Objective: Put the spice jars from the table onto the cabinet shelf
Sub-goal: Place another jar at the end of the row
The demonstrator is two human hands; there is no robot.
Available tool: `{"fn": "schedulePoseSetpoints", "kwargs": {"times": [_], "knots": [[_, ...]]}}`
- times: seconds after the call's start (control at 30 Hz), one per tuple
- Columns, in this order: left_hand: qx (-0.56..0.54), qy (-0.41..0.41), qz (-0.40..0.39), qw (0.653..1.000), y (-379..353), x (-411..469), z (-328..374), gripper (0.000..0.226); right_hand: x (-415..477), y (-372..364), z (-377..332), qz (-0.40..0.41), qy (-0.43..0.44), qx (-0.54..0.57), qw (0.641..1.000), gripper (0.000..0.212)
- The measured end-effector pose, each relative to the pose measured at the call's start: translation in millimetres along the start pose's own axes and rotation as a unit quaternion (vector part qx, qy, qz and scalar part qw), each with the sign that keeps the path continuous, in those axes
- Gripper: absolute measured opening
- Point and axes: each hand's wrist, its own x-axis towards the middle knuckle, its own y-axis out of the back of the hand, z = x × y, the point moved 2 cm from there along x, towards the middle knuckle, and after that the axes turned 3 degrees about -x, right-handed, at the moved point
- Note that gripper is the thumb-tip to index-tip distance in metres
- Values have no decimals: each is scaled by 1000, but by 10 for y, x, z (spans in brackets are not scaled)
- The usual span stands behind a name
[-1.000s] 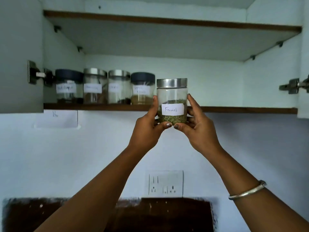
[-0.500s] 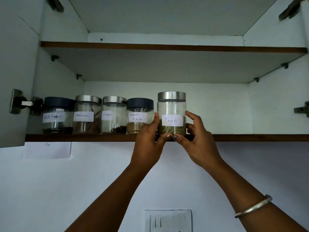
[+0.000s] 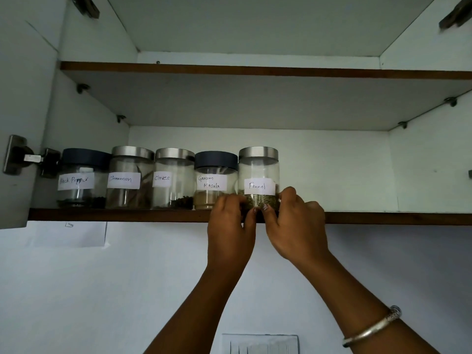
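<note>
Fennel jar (image 3: 258,175) stood upright at the front of the lower shelf (image 3: 127,215), label facing out, lid approx. level w/ its neighbours. Its bottom was pinched from both sides: the left hand (image 3: 229,231) had its fingers (image 3: 231,200) curled on the left of the glass, the right hand (image 3: 296,231) had its own curled on the right, and the thumbs met in front of the base. Both sets of fingers were narrow and holding the jar, not spread. The base itself was hidden behind the fingertips, so whether it sat fully on the board or partly over the lip couldn't be told. Just left of the left fingers, touching the held jar or v. nearly so, stood the Garam Masala jar (image 3: 215,180). Further left in the same row were the Cloves jar (image 3: 173,180), Cinnamon jar (image 3: 130,177) and Black Pepper jar (image 3: 83,177). The step in hand looked like seating and letting go. To do it well, the weight should prob. be felt on the board first, then the jar nudged back from the lip w/ both thumbs, kept vertical. The left fingers sat btw. two jars, so they'd best slide out downward and toward the person, not sideways, or the neighbour could get knocked. Any correction should go rightward, i.e. toward the right fingers. Glass overhead is likely slippery, so release slowly, one hand at a time.
</note>
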Motion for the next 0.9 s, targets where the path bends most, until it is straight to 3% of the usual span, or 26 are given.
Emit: {"fn": "schedulePoseSetpoints", "kwargs": {"times": [0.23,0.4,0.53,0.63,0.77,0.9], "knots": [[26,-1,-35,999,25,40,0,12,-1,-95,-23,-10,-15,-73,997,40],[51,-21,-115,992,75,3,-2,29,-66,-82,-69,-28,-15,-88,996,48],[62,-45,-207,975,163,-122,50,58,-275,-98,-172,-112,-23,-77,990,79],[109,-72,-317,939,251,-423,-14,78,-490,-89,-295,-182,-7,-75,980,100],[164,-39,-425,889,598,-955,-253,84,-945,-128,-516,-315,31,-58,947,96],[186,-1,-476,860,1003,-1411,-480,87,-1510,-232,-794,-413,54,-13,909,93]]}}
